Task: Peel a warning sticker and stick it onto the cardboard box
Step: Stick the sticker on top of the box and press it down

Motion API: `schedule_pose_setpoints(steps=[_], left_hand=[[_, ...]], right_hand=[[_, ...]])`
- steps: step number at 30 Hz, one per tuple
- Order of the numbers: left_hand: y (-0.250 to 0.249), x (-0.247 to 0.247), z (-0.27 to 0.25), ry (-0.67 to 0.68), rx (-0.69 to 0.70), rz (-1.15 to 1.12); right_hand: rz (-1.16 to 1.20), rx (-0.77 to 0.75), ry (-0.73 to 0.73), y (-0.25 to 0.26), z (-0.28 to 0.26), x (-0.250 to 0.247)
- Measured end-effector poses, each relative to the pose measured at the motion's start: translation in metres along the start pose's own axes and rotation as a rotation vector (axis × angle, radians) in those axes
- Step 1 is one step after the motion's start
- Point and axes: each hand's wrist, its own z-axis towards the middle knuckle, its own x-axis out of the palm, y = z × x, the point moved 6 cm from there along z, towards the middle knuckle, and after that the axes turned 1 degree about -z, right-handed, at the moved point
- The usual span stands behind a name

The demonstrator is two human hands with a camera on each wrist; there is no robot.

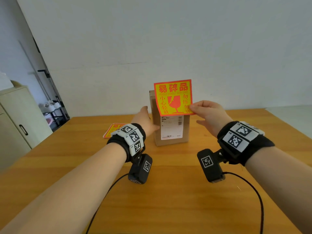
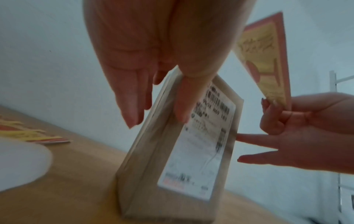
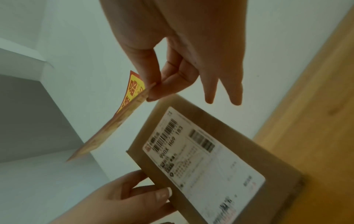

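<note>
A brown cardboard box (image 1: 170,142) (image 2: 145,151) (image 3: 229,141) stands upright on the wooden table (image 1: 168,200), its white shipping label facing me. My left hand (image 1: 145,120) (image 2: 157,118) (image 3: 145,195) holds the box's left edge, thumb on the front and fingers along the side. My right hand (image 1: 194,108) (image 2: 277,109) (image 3: 151,91) pinches the lower right corner of a red and yellow warning sticker (image 1: 173,97) (image 2: 268,53) (image 3: 132,91) between thumb and forefinger. The sticker hangs upright in front of the box's top; its other fingers reach out straight by the box's right edge.
A pile of more warning stickers (image 1: 113,130) (image 2: 28,133) lies on the table left of the box, behind my left wrist. Black cables (image 1: 253,191) trail from the wrist cameras over the near table. A pale cabinet (image 1: 16,115) stands at the left, with a white wall behind.
</note>
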Motion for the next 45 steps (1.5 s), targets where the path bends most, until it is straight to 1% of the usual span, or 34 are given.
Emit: schedule_pose_setpoints(steps=[1,4,6,8,14,17,19,22,26,29,33,35,38,45], left_hand=[[-0.003,-0.007,-0.001,-0.023,0.021,-0.046],[-0.019,-0.029,-0.002,-0.112,0.164,-0.166],[-0.028,-0.038,0.0,-0.134,0.233,-0.149],[-0.032,-0.042,0.003,-0.146,0.25,-0.131],[-0.031,-0.043,0.009,-0.11,0.232,-0.157],[-0.035,-0.047,0.01,-0.048,0.236,-0.16],[-0.037,-0.055,0.012,-0.032,0.205,-0.259],[-0.036,-0.07,0.017,-0.11,0.148,-0.435],[-0.038,-0.076,0.024,-0.211,0.117,-0.449],[-0.038,-0.073,0.028,-0.217,0.113,-0.433],[-0.039,-0.071,0.029,-0.184,0.107,-0.532],[-0.04,-0.074,0.029,-0.2,0.119,-0.527],[-0.042,-0.079,0.031,-0.241,0.135,-0.455],[-0.051,-0.076,0.027,-0.229,0.154,-0.373]], right_hand=[[0.001,-0.021,-0.032,0.006,0.0,-0.003],[0.041,-0.073,-0.093,0.024,0.002,-0.009],[0.066,-0.086,-0.096,0.034,0.007,-0.008],[0.072,-0.073,-0.086,0.04,0.012,-0.003],[-0.006,-0.029,-0.136,0.047,0.028,0.003],[-0.058,-0.03,-0.165,0.054,0.03,0.003],[-0.077,-0.051,-0.186,0.06,0.032,0.003],[-0.117,-0.08,-0.196,0.066,0.033,0.005],[-0.15,-0.098,-0.199,0.068,0.04,0.008],[-0.163,-0.095,-0.201,0.068,0.044,0.008],[-0.19,-0.106,-0.204,0.067,0.049,0.007],[-0.204,-0.111,-0.21,0.066,0.05,0.006],[-0.259,-0.128,-0.212,0.067,0.051,0.007],[-0.376,-0.176,-0.244,0.069,0.052,0.006]])
